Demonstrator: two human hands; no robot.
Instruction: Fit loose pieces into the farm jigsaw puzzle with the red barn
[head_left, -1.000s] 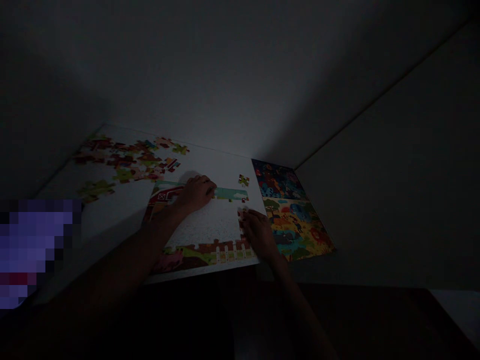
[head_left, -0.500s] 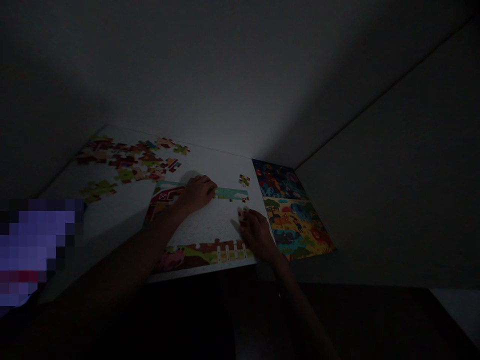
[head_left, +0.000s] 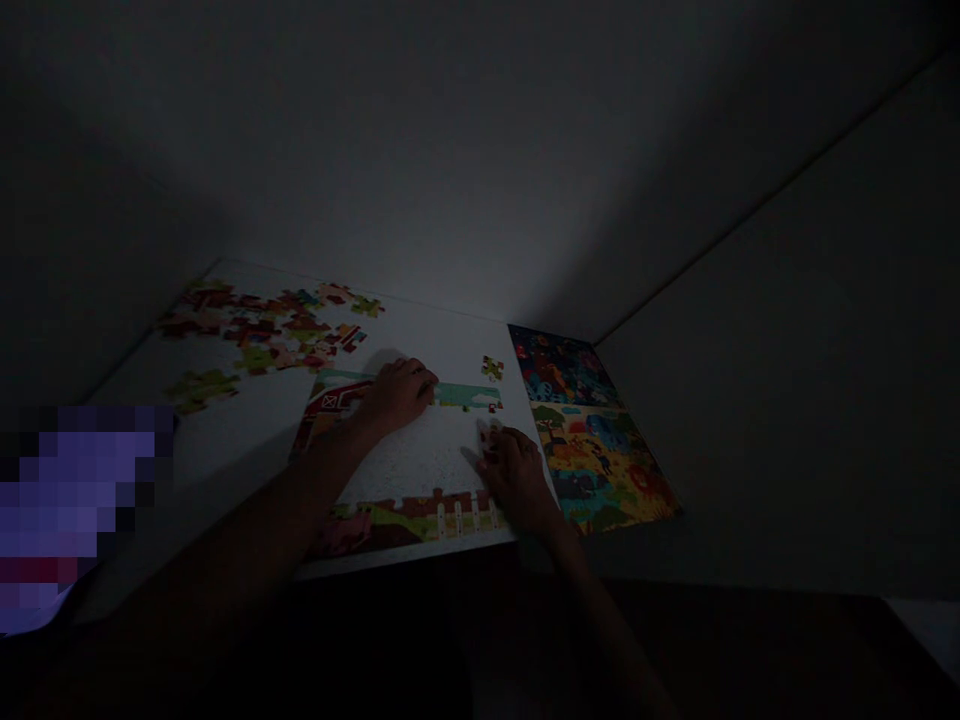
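Note:
A partly joined farm puzzle lies on a white board (head_left: pixel 427 455), with a sky strip (head_left: pixel 469 395) along its top, a red barn (head_left: pixel 330 400) at left and a fence strip (head_left: pixel 446 518) along its bottom. My left hand (head_left: pixel 401 393) rests on the top strip, its fingers curled together and pointing down; whatever is under the fingertips is hidden. Farther right, my right hand (head_left: pixel 517 475) pinches a pale puzzle piece (head_left: pixel 489 432) just below the strip's right end. A loose green puzzle piece (head_left: pixel 492 367) lies above that end.
Several loose puzzle pieces (head_left: pixel 262 325) are heaped at the board's far left, with a green cluster (head_left: pixel 199 388) nearer. Two colourful animal pictures (head_left: pixel 600 450) lie along the right side. Pale walls rise behind and to the right. The light is dim.
The whole view has shifted slightly, with everything a little lower and to the right. Both hands keep nearly the same places over the puzzle.

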